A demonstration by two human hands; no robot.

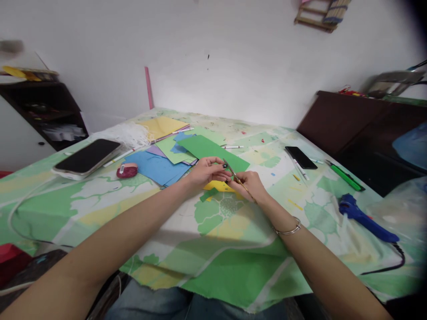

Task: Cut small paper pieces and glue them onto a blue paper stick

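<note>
First: In the head view, take your hands as the dial's centre. Your right hand is pinching a slim metal tool, tweezers or scissors, and its tip is pointing to eleven o'clock.

Second: Your left hand is curling its thumb and fingers around near that tip; I'm not managing to tell whether anything is sitting between them. With the tip lying so close, a slip could be nicking your thumb.

First: What else could be catching you?

Second: At four o'clock a blue glue gun is trailing its cord; a swing of your right forearm could be snagging it and dragging the gun.

First: And the count?

Second: You're having one tool, one glue gun, one green utility knife at three, and two phones: one lying at nine, another between two and three. One bright green sheet is lying at eleven. At least four white pens are showing; the blue sheets at nine are overlapping, defeating a count.
</note>
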